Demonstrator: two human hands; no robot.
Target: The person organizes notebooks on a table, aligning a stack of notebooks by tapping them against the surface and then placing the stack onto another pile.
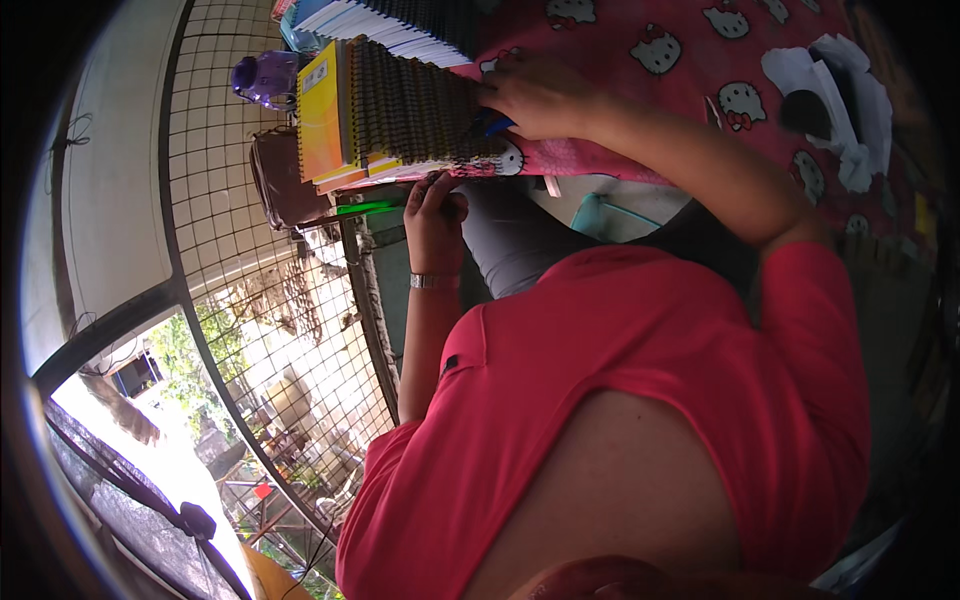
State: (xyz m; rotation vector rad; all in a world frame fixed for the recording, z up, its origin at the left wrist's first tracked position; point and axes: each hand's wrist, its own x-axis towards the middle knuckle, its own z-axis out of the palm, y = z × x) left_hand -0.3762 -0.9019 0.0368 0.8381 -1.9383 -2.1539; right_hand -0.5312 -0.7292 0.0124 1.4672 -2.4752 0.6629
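A long row of spiral notebooks, a yellow cover facing out at its left end, stands on the table in front of me. My right hand reaches across to the right end of this row, its fingers bent downward against the last notebooks. Something blue shows under those fingers; its kind is hidden. My left hand, with a metal watch on the wrist, is by the table's near edge just below the row. Its fingers are curled, and what they hold, if anything, does not show.
More spiral-bound books are stacked behind the row. A purple bottle and brown case stand left, beside a wire-mesh screen. Crumpled white plastic lies right on the red-pink patterned tablecloth. A bright green strip sticks out under the row.
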